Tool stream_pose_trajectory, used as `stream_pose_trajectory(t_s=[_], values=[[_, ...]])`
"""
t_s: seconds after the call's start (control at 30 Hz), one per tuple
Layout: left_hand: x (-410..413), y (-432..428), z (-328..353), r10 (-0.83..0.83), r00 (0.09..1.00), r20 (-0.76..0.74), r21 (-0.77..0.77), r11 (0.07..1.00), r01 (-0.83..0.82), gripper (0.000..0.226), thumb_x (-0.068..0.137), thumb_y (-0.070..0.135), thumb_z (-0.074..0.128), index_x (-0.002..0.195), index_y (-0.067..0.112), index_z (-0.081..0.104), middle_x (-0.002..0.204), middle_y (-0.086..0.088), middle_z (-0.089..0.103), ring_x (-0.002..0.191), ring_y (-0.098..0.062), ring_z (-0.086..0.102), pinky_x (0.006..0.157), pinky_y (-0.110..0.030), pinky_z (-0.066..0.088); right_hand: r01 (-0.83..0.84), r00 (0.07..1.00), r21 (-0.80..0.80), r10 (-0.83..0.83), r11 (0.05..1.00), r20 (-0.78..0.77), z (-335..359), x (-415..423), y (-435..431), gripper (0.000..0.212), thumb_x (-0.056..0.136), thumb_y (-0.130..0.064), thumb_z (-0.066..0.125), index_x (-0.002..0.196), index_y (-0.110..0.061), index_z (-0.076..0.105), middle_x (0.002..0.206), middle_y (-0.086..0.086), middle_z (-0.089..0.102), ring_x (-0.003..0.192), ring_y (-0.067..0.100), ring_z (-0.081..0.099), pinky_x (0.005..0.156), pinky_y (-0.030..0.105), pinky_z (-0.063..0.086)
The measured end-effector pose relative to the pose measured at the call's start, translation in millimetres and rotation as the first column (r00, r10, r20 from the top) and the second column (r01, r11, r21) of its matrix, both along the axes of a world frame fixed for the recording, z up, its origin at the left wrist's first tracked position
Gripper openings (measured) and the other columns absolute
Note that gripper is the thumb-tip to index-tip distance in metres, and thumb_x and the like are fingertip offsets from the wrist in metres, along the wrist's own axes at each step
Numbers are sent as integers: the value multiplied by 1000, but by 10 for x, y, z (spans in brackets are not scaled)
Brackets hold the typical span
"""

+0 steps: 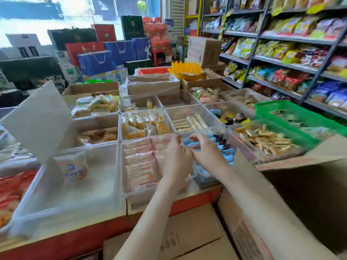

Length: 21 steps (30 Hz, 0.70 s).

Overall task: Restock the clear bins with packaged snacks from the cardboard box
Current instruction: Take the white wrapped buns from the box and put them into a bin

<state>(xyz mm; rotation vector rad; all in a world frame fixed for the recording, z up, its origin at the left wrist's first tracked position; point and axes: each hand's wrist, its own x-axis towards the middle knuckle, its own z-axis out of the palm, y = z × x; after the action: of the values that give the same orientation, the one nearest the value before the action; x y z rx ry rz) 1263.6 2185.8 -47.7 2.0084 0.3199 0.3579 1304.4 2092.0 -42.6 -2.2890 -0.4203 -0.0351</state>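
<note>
**A:** Where are the hands?

**B:** Both are stretched over the clear bins on the red-edged counter. The left hand (176,158) has its fingers fairly straight and close together, over the wall between the pink packets (139,162) and the next clear bin (206,182).

**A:** And the other one?

**B:** The right hand (205,150) sits just beside it, fingers bent down onto the blue-wrapped snacks (228,153) in that bin. The view is blurred there, so I cannot tell whether it pinches one or only touches them.

**A:** The cardboard box?

**B:** The cardboard box (244,241) stands open against the counter under the right forearm, one flap reaching over the bins. Past it are wrapped stick biscuits (268,141), a green basket (281,111) and shelves (281,37) of bagged snacks.
</note>
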Motion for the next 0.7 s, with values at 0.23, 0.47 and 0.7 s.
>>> stream_pose_trajectory(t_s=[0.23, 0.47, 0.7], values=[[-242, -2424, 41, -285, 957, -47, 111, 951, 289, 30, 94, 17, 46, 124, 13, 51, 119, -8, 60, 109, -24, 57, 77, -24, 36, 96, 993, -88, -102, 991, -65, 38, -465, -2545, 35, 88, -4, 54, 122, -9, 58, 117, 8, 64, 104, 21, 61, 75, 14, 38], [-15, -3774, -537, -359, 843, -400, 69, 906, 418, 44, 96, 26, 42, 136, 9, 39, 133, -14, 49, 120, -29, 50, 94, -35, 43, 141, 936, -241, -209, 960, -284, -602, -338, -3913, 28, 94, -18, 50, 122, -17, 56, 121, 5, 60, 102, 17, 55, 82, 26, 43], [587, -4315, -1528, -183, 728, -661, 8, 968, 251, 62, 93, 31, 47, 147, 13, 23, 147, -16, 29, 133, -35, 34, 108, -43, 32, 59, 850, -320, -216, 946, -481, -1454, 346, -4509, 45, 91, -23, 59, 134, -14, 47, 135, 6, 52, 121, 22, 51, 100, 31, 42]])
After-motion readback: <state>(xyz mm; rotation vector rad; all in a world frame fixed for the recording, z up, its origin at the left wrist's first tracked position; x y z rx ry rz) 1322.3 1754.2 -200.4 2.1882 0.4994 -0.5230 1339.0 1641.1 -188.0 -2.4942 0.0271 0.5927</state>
